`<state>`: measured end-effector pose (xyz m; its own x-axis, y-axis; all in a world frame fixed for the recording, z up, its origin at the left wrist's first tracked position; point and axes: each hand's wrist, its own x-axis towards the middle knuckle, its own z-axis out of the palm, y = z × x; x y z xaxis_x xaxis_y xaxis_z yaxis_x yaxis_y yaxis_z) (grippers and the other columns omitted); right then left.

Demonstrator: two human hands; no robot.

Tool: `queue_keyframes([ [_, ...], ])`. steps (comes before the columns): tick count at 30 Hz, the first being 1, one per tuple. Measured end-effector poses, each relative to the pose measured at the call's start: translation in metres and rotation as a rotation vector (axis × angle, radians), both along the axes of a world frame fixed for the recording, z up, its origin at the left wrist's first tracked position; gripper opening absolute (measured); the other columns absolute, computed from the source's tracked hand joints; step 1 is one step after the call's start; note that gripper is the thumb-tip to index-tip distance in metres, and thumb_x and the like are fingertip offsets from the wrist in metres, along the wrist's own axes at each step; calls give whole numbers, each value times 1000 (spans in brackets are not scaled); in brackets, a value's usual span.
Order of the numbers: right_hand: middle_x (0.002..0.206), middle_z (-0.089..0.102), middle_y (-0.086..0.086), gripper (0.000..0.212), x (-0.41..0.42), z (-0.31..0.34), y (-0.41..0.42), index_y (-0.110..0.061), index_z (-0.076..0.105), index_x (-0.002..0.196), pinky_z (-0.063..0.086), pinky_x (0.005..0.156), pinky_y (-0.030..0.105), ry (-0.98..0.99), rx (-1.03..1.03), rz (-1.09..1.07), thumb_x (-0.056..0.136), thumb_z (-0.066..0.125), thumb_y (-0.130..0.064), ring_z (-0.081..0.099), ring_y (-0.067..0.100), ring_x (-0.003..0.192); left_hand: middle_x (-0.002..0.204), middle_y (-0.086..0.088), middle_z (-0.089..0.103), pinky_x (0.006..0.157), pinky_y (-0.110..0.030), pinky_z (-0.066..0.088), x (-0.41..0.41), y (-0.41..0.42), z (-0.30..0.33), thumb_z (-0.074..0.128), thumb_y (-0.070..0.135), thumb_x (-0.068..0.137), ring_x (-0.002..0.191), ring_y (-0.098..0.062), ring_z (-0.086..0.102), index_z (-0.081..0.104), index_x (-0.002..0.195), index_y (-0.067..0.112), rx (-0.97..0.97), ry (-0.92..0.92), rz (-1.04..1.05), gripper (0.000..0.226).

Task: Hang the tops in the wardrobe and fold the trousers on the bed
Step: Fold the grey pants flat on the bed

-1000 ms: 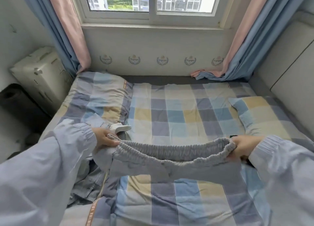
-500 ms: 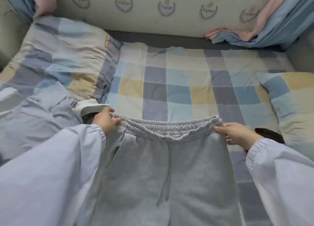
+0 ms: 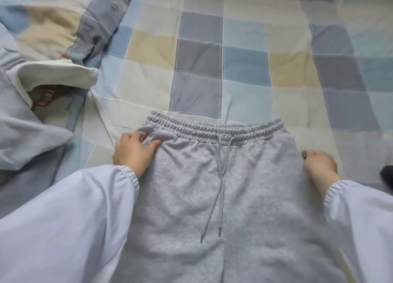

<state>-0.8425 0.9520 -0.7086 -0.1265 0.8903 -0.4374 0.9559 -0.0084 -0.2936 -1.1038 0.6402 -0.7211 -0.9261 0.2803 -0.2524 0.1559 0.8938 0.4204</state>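
Observation:
Grey sweat trousers point(image 3: 251, 187) lie flat on the checked bed sheet point(image 3: 200, 55), elastic waistband away from me, drawstring hanging down the middle. My left hand point(image 3: 134, 153) pinches a bunch of fabric at the left end of the waistband. My right hand point(image 3: 319, 166) grips the trousers' right edge just below the waistband, its fingers curled round the cloth. The trouser legs run out of view at the bottom.
A pale blue garment point(image 3: 23, 134) lies crumpled at the left, with a white piece of clothing point(image 3: 57, 73) on top of it. A checked pillow point(image 3: 63, 21) is at the top left. A dark object point(image 3: 386, 176) pokes in at the right edge.
The trousers went from hanging in the air by the waistband to lying flat on the bed. Both hands slid from the waistband ends down to the sides. My view dropped closer.

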Motion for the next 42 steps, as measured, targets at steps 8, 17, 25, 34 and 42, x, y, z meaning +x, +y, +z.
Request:
queue_keyframes([
  [8,62,50,8,31,-15,39,-6,-10,52,58,32,53,27,76,-162,263,86,60,-20,47,20,61,66,3,57,56,-20,37,-46,-5,32,79,20,73,69,-14,52,62,70,18,258,-303,37,18],
  [17,118,61,21,27,-35,11,9,-8,61,111,41,90,36,151,250,-27,90,51,-22,53,38,111,96,-2,67,81,-32,47,-81,1,30,69,34,80,98,-27,61,63,89,25,-42,161,-120,14],
  [25,155,21,5,68,54,-16,-98,-19,22,148,21,112,49,-97,276,465,90,45,-46,21,24,142,150,-16,26,111,-48,23,38,-90,-22,39,51,89,136,-34,28,26,146,14,-98,205,-194,69],
  [34,127,54,22,48,155,5,-268,-2,57,122,40,96,50,-270,169,235,76,56,-14,49,40,117,143,-14,34,104,-51,32,143,-237,9,41,63,84,131,-35,33,43,137,17,-270,30,-312,70],
  [42,123,60,12,75,35,57,-386,-9,60,117,40,90,31,-24,-687,-204,79,43,-70,55,27,114,118,-25,59,89,-41,42,155,-262,42,61,39,87,111,-39,54,55,113,3,-364,-340,121,45],
])
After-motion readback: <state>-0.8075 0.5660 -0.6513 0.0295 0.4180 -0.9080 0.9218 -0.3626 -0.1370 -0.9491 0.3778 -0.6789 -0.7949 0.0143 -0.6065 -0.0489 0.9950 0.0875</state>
